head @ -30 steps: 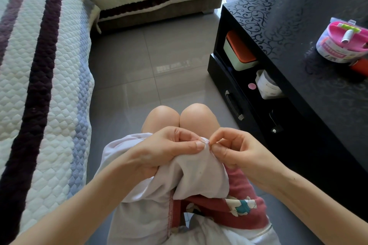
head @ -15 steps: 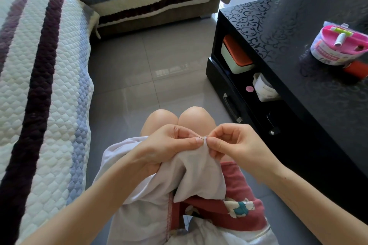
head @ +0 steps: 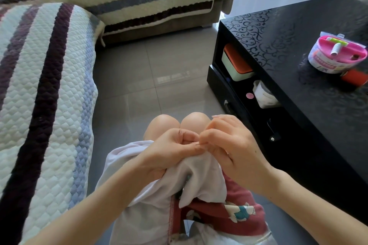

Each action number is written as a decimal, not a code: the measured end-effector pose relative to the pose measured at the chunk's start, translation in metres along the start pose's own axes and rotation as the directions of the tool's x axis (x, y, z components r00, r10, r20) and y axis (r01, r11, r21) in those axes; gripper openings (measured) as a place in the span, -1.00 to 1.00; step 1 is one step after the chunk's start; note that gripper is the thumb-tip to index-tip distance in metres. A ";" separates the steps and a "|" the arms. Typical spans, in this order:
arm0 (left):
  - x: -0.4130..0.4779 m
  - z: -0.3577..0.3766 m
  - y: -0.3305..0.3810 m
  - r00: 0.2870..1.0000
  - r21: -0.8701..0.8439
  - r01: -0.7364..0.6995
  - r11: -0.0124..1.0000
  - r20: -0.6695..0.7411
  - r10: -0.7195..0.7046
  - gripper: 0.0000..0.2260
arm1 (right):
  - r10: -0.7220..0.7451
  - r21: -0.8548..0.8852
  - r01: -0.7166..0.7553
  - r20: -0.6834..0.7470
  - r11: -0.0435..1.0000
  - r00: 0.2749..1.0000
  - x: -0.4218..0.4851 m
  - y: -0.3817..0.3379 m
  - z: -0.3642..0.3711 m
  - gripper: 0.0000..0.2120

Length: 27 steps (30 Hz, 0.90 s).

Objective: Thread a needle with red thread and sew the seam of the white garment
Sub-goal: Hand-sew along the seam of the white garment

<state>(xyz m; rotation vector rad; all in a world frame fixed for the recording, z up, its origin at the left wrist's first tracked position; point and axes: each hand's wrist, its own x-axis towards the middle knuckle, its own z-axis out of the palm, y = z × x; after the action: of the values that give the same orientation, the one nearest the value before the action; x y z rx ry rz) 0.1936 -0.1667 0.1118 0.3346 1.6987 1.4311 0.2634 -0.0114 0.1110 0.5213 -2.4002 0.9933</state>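
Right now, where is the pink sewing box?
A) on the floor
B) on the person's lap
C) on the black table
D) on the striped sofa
C: the pink sewing box stands on top of the black table, far over at the right, away from the floor, the sofa and the lap.

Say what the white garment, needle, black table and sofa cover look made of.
White garment: thin cloth, matte, soft folds.
Needle: likely metal, thin dark sliver; too small to confirm.
Black table: glossy lacquered board, probably; reflects light, scroll pattern.
Sofa cover: quilted fabric, puffy stitched diamonds.
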 end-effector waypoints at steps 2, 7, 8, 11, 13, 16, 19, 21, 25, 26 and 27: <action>0.001 0.006 -0.004 0.998 0.161 -0.009 0.987 -0.056 0.018 -0.72 | 0.013 0.153 -0.013 -0.001 0.988 1.000 0.008 -0.012 -0.005 -0.90; -0.004 0.007 -0.004 0.999 0.101 0.000 0.995 0.042 -0.004 -0.88 | 0.350 0.727 -0.386 0.211 0.569 0.913 0.034 -0.021 -0.024 -0.90; -0.004 0.003 -0.003 0.998 0.057 0.011 0.998 0.061 -0.014 -0.88 | 0.410 0.782 -0.473 0.306 0.407 0.859 0.037 -0.013 -0.030 -0.87; -0.006 -0.011 0.000 0.988 -0.032 0.087 0.996 0.134 -0.082 -0.76 | 0.537 0.763 -0.582 0.377 0.283 0.755 0.047 0.028 -0.049 -0.92; -0.007 -0.015 0.001 0.976 -0.027 0.098 0.995 0.200 -0.091 -0.83 | 0.617 0.720 -0.584 0.277 0.374 0.736 0.058 0.067 -0.055 -0.84; -0.012 -0.017 0.006 0.965 -0.062 0.094 0.994 0.250 -0.075 -0.90 | 0.766 0.554 -0.630 -0.022 0.544 0.642 0.073 0.135 -0.066 -0.75; -0.017 -0.017 0.010 0.960 -0.094 0.086 0.992 0.273 -0.058 -0.86 | 0.786 0.187 -0.787 -0.361 0.588 0.501 0.068 0.192 -0.081 -0.90; -0.018 -0.018 0.009 0.966 -0.117 0.080 0.990 0.254 -0.048 -0.85 | 0.793 0.029 -0.854 -0.391 0.519 0.468 0.066 0.195 -0.079 -0.92; -0.018 -0.020 0.011 0.972 -0.144 0.088 0.986 0.228 -0.054 -0.87 | 0.703 0.178 -0.741 0.239 0.647 0.670 0.071 0.105 -0.048 -0.81; -0.018 -0.020 0.012 0.973 -0.141 0.091 0.986 0.225 -0.058 -0.89 | 0.604 0.197 -0.714 0.412 0.672 0.682 0.065 0.080 -0.042 -0.83; -0.018 -0.020 0.014 0.972 -0.136 0.094 0.986 0.227 -0.062 -0.91 | 0.506 0.189 -0.686 0.545 0.703 0.668 0.057 0.062 -0.036 -0.83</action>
<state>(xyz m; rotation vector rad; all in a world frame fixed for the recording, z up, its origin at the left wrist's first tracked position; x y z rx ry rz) 0.1849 -0.1884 0.1315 0.3299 1.4041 1.3958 0.1958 0.0466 0.1315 0.0312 -2.8974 1.8428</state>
